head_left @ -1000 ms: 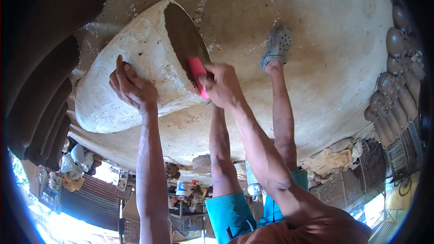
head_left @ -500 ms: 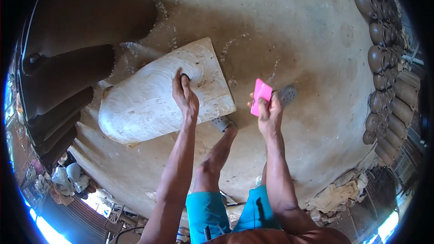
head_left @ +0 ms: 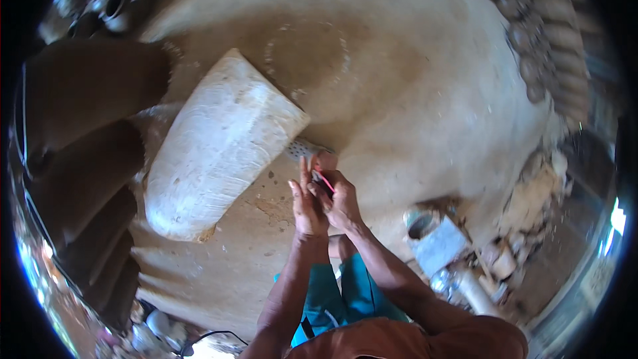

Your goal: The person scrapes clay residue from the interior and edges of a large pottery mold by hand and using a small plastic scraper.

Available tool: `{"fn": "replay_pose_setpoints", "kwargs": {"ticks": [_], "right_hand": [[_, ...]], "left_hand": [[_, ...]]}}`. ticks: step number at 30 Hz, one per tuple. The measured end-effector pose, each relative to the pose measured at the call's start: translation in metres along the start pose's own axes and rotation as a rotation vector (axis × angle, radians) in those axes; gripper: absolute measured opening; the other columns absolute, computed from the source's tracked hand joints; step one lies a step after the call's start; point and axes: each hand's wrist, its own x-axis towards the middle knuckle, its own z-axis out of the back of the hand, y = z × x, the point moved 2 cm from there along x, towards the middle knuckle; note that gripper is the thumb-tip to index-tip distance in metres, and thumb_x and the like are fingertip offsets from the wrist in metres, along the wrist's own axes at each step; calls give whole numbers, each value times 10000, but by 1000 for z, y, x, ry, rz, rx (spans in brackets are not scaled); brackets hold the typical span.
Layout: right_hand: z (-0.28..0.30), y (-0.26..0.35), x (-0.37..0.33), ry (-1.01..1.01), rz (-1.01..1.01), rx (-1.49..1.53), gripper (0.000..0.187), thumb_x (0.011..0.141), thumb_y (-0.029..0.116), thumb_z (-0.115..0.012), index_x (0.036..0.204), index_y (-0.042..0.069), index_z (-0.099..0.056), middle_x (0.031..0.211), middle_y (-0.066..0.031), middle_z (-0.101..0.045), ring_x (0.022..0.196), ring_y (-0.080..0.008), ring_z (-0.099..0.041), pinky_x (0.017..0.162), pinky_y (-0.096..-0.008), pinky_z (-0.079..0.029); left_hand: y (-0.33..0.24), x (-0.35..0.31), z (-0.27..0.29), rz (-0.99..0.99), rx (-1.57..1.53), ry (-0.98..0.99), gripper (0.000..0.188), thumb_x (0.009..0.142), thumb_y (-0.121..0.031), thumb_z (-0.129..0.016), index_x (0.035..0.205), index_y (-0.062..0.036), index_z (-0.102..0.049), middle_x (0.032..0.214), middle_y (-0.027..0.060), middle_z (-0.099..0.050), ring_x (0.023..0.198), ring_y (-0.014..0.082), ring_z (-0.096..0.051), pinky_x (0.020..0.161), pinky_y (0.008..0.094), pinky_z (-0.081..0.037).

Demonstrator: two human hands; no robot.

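My two hands meet in front of my body, in the lower middle of the view. My right hand [head_left: 343,205] is closed on a thin pink flat piece [head_left: 325,180], now seen nearly edge-on. Against it lies my left hand [head_left: 308,207], its fingers stretched out and its palm turned toward the right hand. Something dark shows between the palms, too shaded to name. Beyond and left of my hands, a large whitish block [head_left: 222,139] with a rounded near end and a straight far edge lies on the floor, not touched by either hand.
Big dark clay-like vessels [head_left: 93,86] line the left side. More pots stand at the far left [head_left: 117,8] and far right [head_left: 522,33]. A grey box-like object [head_left: 438,246] sits beside a round container [head_left: 420,226] at right. My shoe [head_left: 300,149] is near the block.
My left hand has left the block's surface and come together with my right hand. The pink piece has turned edge-on. My view has shifted, bringing the grey box-like object into sight.
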Motion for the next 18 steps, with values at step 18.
{"fn": "replay_pose_setpoints", "kwargs": {"ticks": [18], "right_hand": [[-3,-263,-453,-296,-580,-91,420,826,394,-772,1063,58,-687,985,-200,-708,945,-417,-683,827,-511,-534]], "left_hand": [[21,-212,224,213,1151,-22,696,1016,-466,-562,1592,-193,-283,1522,120,-481,1285,325,-572,1040,456,-443]]}}
